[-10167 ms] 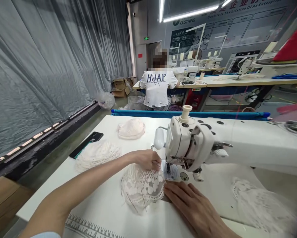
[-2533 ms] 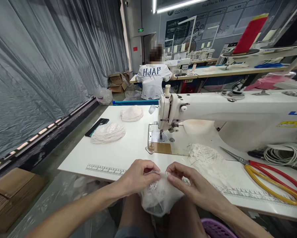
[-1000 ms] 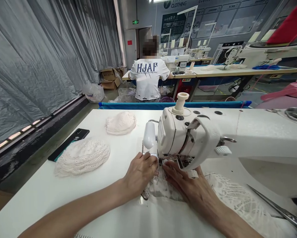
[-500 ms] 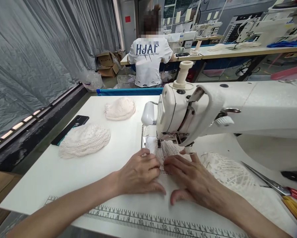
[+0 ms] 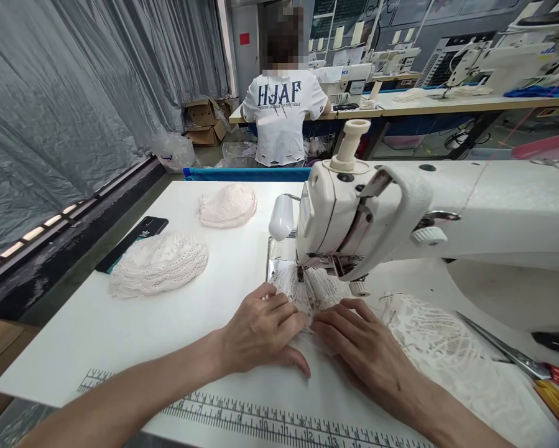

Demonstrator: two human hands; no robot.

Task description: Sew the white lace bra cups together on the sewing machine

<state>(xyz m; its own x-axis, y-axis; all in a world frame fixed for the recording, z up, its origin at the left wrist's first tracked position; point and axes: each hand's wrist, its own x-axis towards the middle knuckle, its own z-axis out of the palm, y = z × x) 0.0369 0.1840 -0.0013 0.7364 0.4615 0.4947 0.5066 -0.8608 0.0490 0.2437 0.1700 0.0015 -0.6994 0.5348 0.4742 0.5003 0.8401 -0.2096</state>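
Observation:
White lace fabric (image 5: 311, 292) lies gathered beneath the presser foot (image 5: 300, 272) of a white sewing machine (image 5: 335, 211). My left hand (image 5: 266, 326) holds its near left edge, fingers curled down and thumb stretched toward me. On the right side of the same piece, my right hand (image 5: 360, 339) presses with bent fingers close together; its thumb is mostly hidden under the palm. The fingertips of both hands nearly meet in front of the needle. Beyond my right forearm sits a loose heap of white lace (image 5: 428, 330).
Stacked lace pieces (image 5: 160, 264) overlap a dark phone-like box (image 5: 153, 227) at left; a pale cup-shaped piece (image 5: 229, 205) lies farther back. Scissors (image 5: 507, 348) rest at right. A ruler scale (image 5: 260, 423) runs along the front edge. Ahead, a person (image 5: 281, 118) sits at another table.
Both hands stay at the fabric, and more lace shows between my fingers and the presser foot. My right thumb has tucked in under the palm. The view has shifted slightly.

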